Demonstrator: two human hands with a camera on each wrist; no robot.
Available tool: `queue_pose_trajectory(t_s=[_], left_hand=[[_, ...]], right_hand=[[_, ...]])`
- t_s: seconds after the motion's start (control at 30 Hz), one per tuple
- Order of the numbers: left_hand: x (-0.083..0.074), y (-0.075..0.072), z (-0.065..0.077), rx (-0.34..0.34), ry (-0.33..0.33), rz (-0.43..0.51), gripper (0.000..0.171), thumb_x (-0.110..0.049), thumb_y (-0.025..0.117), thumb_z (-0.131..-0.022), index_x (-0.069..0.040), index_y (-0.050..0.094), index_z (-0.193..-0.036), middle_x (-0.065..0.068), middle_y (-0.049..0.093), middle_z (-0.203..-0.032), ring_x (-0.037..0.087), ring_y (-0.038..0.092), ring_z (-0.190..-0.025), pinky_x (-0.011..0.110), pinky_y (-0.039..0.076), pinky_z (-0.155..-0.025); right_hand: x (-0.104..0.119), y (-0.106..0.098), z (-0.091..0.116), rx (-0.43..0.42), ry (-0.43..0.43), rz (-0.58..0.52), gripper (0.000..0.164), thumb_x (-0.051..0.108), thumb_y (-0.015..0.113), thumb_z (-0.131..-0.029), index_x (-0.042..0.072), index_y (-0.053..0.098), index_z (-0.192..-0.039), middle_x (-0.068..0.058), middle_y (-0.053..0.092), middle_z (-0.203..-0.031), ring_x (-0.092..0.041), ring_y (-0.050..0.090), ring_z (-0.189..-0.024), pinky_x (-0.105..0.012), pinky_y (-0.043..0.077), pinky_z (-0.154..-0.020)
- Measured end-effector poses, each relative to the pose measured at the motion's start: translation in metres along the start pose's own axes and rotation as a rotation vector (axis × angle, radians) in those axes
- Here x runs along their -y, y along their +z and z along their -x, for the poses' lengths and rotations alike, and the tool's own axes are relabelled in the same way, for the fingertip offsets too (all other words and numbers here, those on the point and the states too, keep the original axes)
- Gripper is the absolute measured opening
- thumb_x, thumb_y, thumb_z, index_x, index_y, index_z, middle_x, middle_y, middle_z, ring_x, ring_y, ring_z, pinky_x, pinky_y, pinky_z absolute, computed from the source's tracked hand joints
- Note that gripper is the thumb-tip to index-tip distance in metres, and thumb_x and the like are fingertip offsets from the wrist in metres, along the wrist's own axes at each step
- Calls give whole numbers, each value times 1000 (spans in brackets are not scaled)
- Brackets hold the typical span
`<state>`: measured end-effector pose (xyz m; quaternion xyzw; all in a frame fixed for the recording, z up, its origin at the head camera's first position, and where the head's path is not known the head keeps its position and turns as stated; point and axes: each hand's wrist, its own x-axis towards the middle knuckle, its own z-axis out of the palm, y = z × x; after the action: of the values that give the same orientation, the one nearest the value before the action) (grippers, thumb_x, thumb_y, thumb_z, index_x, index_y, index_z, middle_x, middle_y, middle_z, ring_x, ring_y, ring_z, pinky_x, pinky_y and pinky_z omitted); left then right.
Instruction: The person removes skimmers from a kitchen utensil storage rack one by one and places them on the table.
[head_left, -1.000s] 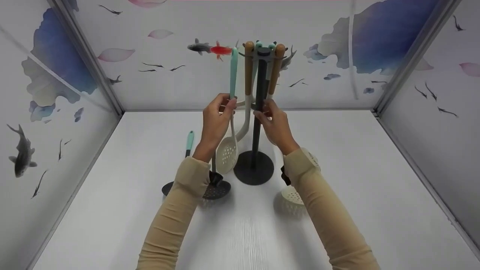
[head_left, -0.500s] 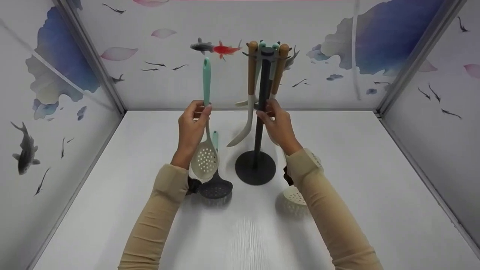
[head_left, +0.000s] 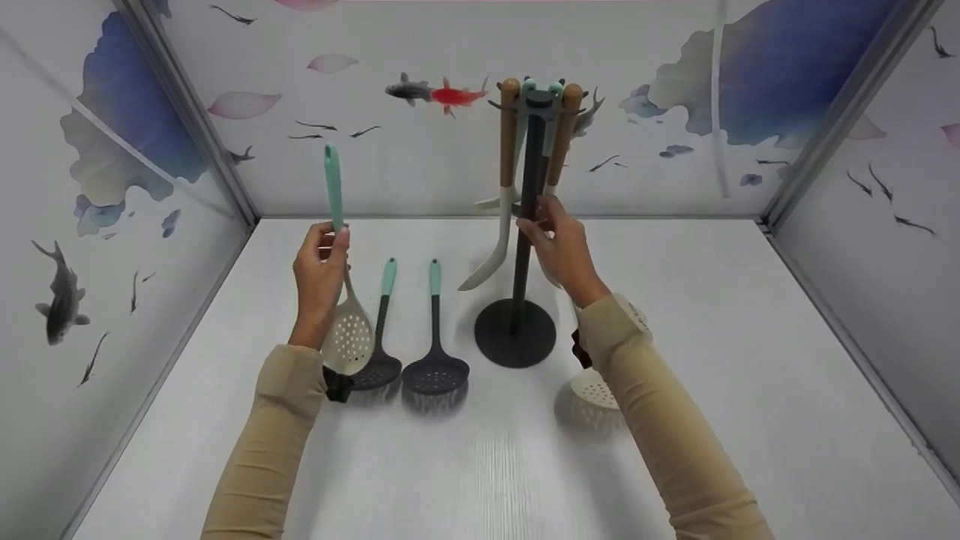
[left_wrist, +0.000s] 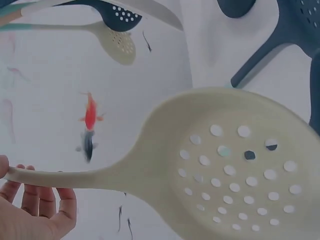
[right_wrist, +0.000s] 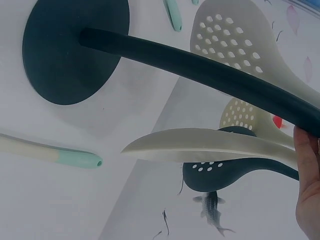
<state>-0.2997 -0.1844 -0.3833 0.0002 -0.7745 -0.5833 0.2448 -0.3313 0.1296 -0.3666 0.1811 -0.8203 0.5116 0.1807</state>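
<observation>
My left hand pinches a cream slotted spoon near the bottom of its mint handle. The spoon hangs upright, bowl down, above the left of the table; its perforated bowl fills much of the left wrist view. My right hand holds the post of a black utensil stand with thumb and fingers. From the stand's hooks hang utensils with wooden handles and mint handles, partly hidden behind the post. In the right wrist view a dark perforated utensil hangs among cream ones.
On the white table lie two dark slotted ladles with mint handles, left of the stand's round base. A cream slotted ladle lies at right, partly behind my right sleeve. Printed walls close the back and sides.
My left hand has carried the slotted spoon left and lower, away from the stand. Both dark ladles have come into fuller view. My right hand still grips the post.
</observation>
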Motion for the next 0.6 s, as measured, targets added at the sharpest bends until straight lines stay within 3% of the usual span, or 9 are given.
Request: queue_pose_trajectory(t_s=[0.27,0.6], left_hand=[[23,-22,-6,-99,-76,-67,35,-35,45,-98,-7,53,-118,-2,50,-93,8,47,-81,21,41,-68],[56,-33,-10,-147,-170,-136,37,-35,42,-99,-5,50,-120,7,52,-101,11,44,-84,27,37,-73]], right_hand=[[-2,0,1,12,12,7,30,22,56,-94,7,50,-119,-12,61,-101,-22,64,-95,-29,53,-78],[0,-1,-1,15,20,10,30,21,56,-93,8,50,-119,-10,61,-101,-20,64,-93,-28,53,-78]])
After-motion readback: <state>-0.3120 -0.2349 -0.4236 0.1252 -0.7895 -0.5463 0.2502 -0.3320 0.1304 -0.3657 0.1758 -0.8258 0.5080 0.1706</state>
